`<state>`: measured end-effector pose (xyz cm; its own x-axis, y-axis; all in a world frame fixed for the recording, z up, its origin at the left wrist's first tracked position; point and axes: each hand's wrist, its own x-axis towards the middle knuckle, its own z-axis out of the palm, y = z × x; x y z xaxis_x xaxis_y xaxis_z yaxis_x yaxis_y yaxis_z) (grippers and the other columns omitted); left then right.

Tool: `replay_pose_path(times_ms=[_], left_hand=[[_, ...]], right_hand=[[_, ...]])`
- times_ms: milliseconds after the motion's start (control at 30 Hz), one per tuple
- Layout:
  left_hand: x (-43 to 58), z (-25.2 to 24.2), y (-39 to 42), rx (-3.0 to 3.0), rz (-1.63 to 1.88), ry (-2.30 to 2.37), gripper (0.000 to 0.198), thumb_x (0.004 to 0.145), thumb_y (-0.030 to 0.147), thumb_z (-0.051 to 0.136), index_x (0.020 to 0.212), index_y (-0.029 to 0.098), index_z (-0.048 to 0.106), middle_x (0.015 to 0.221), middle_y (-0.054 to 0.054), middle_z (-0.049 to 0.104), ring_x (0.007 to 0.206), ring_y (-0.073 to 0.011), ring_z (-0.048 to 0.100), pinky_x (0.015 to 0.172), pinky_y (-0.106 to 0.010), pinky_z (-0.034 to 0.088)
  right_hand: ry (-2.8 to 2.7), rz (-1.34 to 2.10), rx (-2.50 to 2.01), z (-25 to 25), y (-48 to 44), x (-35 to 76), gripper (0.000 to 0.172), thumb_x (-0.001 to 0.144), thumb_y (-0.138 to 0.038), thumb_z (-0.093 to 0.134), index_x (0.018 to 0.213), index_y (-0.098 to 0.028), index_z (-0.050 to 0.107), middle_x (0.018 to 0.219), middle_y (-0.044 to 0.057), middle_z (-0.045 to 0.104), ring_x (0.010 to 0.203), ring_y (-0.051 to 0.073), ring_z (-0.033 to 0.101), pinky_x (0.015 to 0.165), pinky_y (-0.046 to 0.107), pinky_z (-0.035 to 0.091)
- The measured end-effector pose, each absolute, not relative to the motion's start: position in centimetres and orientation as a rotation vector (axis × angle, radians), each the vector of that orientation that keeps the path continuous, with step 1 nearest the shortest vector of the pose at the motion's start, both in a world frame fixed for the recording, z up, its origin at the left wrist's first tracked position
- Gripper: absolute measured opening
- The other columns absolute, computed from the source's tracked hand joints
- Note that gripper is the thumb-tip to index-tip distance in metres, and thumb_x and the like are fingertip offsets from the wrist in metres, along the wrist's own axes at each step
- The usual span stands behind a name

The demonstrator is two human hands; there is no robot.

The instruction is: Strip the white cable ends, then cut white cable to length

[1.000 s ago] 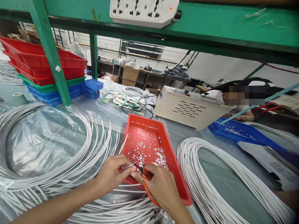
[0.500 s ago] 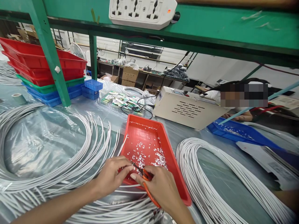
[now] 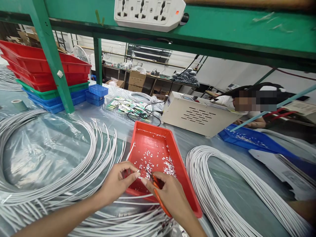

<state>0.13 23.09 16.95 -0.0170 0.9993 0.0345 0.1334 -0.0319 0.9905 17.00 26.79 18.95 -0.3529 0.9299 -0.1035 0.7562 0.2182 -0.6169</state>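
Observation:
My left hand [image 3: 118, 183] pinches the end of a thin white cable [image 3: 128, 156] over the near end of a red tray [image 3: 182, 171]. My right hand [image 3: 170, 196] grips orange-handled cutters [image 3: 158, 194], their tip at the cable end beside my left fingertips. Small white clippings [image 3: 158, 161] lie scattered across the tray floor. Loose white cables [image 3: 74, 177] fan out to the left and pass under both wrists.
A coil of white cables [image 3: 222, 184] lies to the right of the tray. A beige machine box [image 3: 197, 113] stands behind it. Stacked red, green and blue trays [image 3: 41, 75] sit at far left beside a green post [image 3: 53, 65]. Another person sits at far right by a blue tray [image 3: 247, 140].
My left hand has lifted slightly and its fingers moved up onto the cable end; the cutter tip shifted with it. The view has barely moved.

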Motion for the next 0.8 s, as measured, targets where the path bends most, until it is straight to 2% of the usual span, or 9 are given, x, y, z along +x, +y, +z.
replay_pose_path(times_ms=[133,267,367,567,800], left_hand=[[0.3,16.7,23.0,1.290,1.153,1.339,0.020,0.075,0.032,0.061,0.068,0.014,0.064,0.064,-0.001,0.056,0.057,-0.0091,0.044,0.052,-0.021,0.034],[0.7,16.4,22.8,1.252,1.147,1.279,0.020,0.073,0.030,0.061,0.065,0.013,0.064,0.062,0.000,0.055,0.052,-0.0072,0.046,0.048,-0.019,0.034],[0.9,16.5,22.7,1.218,1.154,1.254,0.020,0.073,0.030,0.062,0.063,0.012,0.062,0.062,0.001,0.054,0.049,-0.0059,0.046,0.046,-0.019,0.036],[0.9,16.6,22.7,1.172,1.170,1.236,0.019,0.071,0.028,0.063,0.062,0.011,0.061,0.061,0.001,0.053,0.051,-0.0059,0.048,0.045,-0.017,0.039],[1.0,16.2,22.7,1.156,1.159,1.233,0.017,0.071,0.026,0.063,0.065,0.011,0.063,0.063,0.001,0.053,0.050,-0.0059,0.048,0.043,-0.016,0.039]], right_hand=[[-1.795,1.258,-1.375,18.8,26.6,16.5,0.031,0.071,-0.045,0.057,0.064,-0.016,0.059,0.059,0.000,0.054,0.056,0.012,0.045,0.053,0.023,0.036],[-1.541,1.519,-1.257,18.4,26.3,15.9,0.031,0.061,-0.043,0.069,0.074,-0.015,0.068,0.067,0.004,0.063,0.061,0.015,0.052,0.059,0.026,0.042],[-1.435,1.654,-1.206,18.2,26.2,15.7,0.030,0.057,-0.042,0.073,0.071,-0.016,0.070,0.062,0.002,0.061,0.058,0.012,0.050,0.057,0.024,0.041],[-1.389,1.703,-1.199,18.1,26.3,15.6,0.028,0.053,-0.040,0.076,0.066,-0.016,0.069,0.050,-0.004,0.048,0.046,0.006,0.034,0.046,0.020,0.029],[-1.374,1.730,-1.228,17.3,26.4,15.7,0.031,0.058,-0.042,0.072,0.069,-0.014,0.066,0.047,-0.005,0.043,0.045,0.006,0.034,0.046,0.020,0.025]])
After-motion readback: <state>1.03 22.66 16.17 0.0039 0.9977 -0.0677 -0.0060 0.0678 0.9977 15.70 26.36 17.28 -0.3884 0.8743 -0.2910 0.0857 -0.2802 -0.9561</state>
